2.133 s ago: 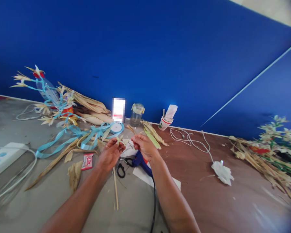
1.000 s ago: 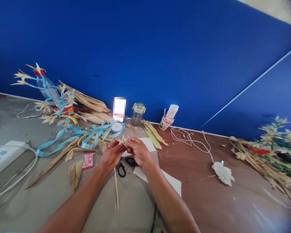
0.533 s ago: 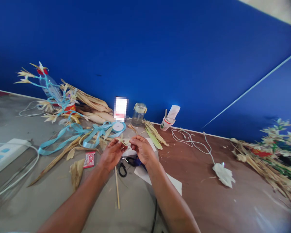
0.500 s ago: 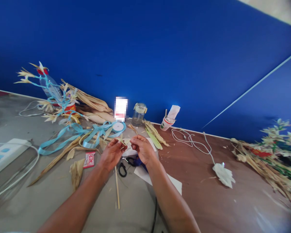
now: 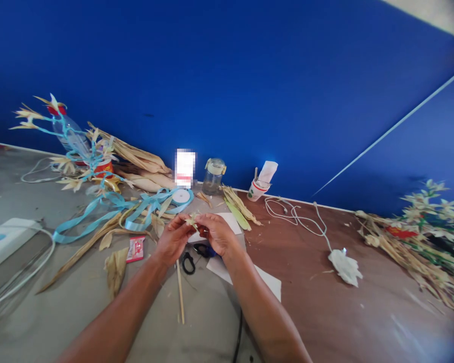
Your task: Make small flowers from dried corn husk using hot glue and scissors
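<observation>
Between the fingertips of both hands is a small pale flower that looks made of dried corn husk. My left hand pinches it from the left. My right hand is closed on its right side, the fingers partly hidden behind one another. Below the hands lie black-handled scissors, partly covered by the right hand. A thin wooden stick rests on the table under the left wrist. White paper shows beneath the right forearm.
Light-blue ribbon spreads from its spool on the left. Husk bundles, a glass jar and a paper cup stand along the blue wall. At far right lie husk flowers; at left, a power strip.
My hands have come closer together, and the right fingers now meet the left at the flower. The flower's petals show more clearly. The whole view has shifted slightly.
</observation>
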